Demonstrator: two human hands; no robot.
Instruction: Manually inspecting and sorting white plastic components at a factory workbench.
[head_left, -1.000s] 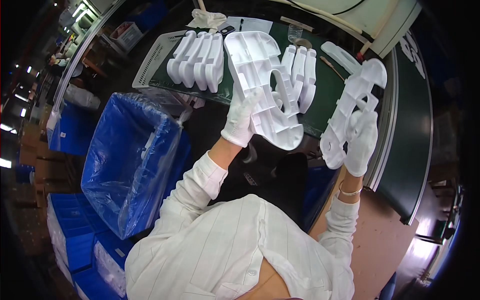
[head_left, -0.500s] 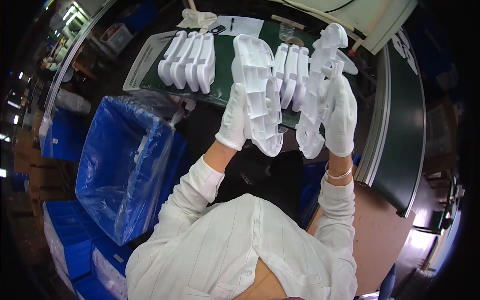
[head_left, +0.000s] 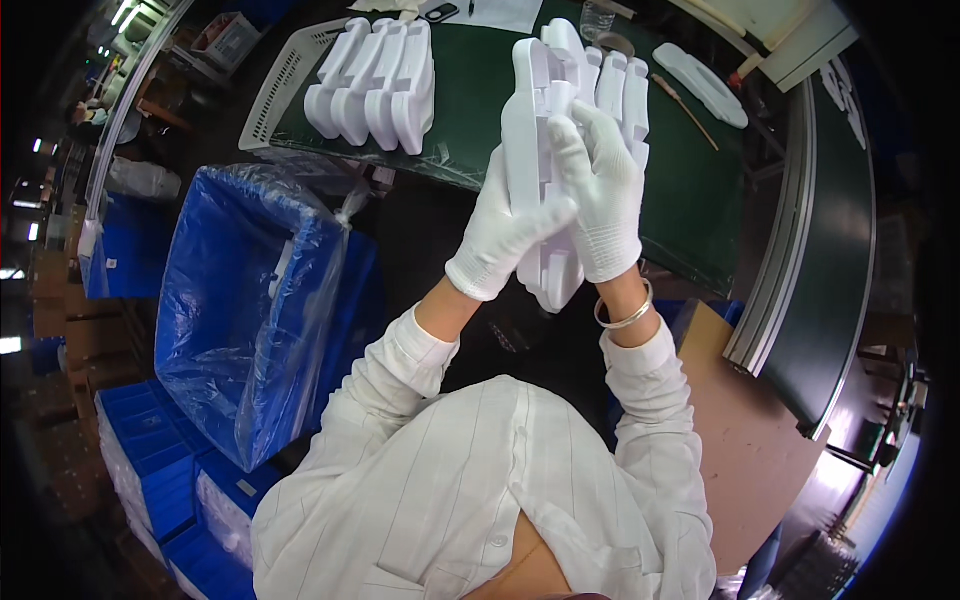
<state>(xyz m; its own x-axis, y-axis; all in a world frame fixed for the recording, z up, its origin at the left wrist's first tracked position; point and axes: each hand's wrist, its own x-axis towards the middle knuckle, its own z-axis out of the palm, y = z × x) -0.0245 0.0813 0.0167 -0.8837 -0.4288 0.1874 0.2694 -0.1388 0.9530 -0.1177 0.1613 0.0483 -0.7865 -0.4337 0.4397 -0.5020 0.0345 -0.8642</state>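
Observation:
Two long white molded plastic parts (head_left: 522, 140) are pressed face to face and held upright over the near edge of the green table. My left hand (head_left: 505, 230), in a white glove, grips their left side with the thumb across the front. From the right, my gloved right hand (head_left: 605, 185) wraps round the pair, its fingers over the upper edge. Where the two parts meet is largely hidden by my fingers. Several similar white parts (head_left: 634, 100) stand just behind my right hand. To the left, another row of white parts (head_left: 375, 90) stands on the table.
A white perforated basket (head_left: 290, 85) lies beside the left row. Along the back of the green table (head_left: 690, 220) are a single white part (head_left: 700, 85), a thin wooden-handled tool (head_left: 685, 110) and paper (head_left: 505, 12). A blue bin (head_left: 240, 310) lined with clear plastic stands left of me.
The two plastic parts, held apart in separate hands earlier, have come together. My right hand has moved left with its part, turning it against the left one.

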